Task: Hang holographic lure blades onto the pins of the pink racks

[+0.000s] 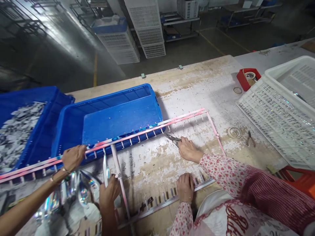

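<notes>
In my right hand [189,149] is a pair of pliers [174,139], gripped by the handles. The jaws reach to a small hook under the pink-and-white upper rail [145,131] of a long rack. My left hand [185,187] closes over the grey lower bar [156,207], which carries a row of short pegs; its fingertips are partly hidden. At the left, a co-worker's hand [73,158] holds the upper rail. That person's other hand [109,193] grips a shiny piece [105,168] just below the hooks.
Behind the rail stands a blue bin [123,109]; another blue bin [52,108] holds pale pieces. Shiny pieces [83,191] lie lower left. At right are a white basket [275,108], a red box [242,78], tape rings [235,132] and a second pair of pliers [251,139].
</notes>
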The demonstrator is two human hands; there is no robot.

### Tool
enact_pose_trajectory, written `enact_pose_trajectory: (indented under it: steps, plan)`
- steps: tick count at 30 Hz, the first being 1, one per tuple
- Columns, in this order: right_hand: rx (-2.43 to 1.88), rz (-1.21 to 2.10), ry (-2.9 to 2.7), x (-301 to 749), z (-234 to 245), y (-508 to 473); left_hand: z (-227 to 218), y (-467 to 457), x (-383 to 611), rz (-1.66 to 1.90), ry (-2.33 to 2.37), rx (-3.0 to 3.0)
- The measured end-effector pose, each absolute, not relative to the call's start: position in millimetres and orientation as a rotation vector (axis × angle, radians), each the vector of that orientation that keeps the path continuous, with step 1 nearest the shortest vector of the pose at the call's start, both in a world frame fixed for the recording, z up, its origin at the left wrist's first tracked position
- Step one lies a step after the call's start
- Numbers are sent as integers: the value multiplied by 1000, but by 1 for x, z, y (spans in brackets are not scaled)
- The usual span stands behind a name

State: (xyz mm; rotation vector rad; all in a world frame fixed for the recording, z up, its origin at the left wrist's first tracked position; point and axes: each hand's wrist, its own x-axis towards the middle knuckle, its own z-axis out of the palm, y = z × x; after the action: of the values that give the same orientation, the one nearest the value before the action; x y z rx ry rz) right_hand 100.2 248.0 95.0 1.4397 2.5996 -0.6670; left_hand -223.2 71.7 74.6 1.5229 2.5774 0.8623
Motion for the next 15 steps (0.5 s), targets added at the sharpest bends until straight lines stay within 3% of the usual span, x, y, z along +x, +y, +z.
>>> enact_pose_trajectory:
  steps: [4,7,10,12,15]
  plan:
    - [1516,-939,2570,94,85,250,49,55,-148,737,2533,1595]
    - [1550,-1854,2210,93,77,244,24,47,-76,687,2455,1654]
    - [1273,-2789,1303,97,68,224,1,47,-13,655,2384,1699]
    - [1076,-2933,1008,102,62,208,-11,49,21,637,2321,1734]
    - [1133,-2784,1226,105,58,199,-22,49,55,622,2179,1806]
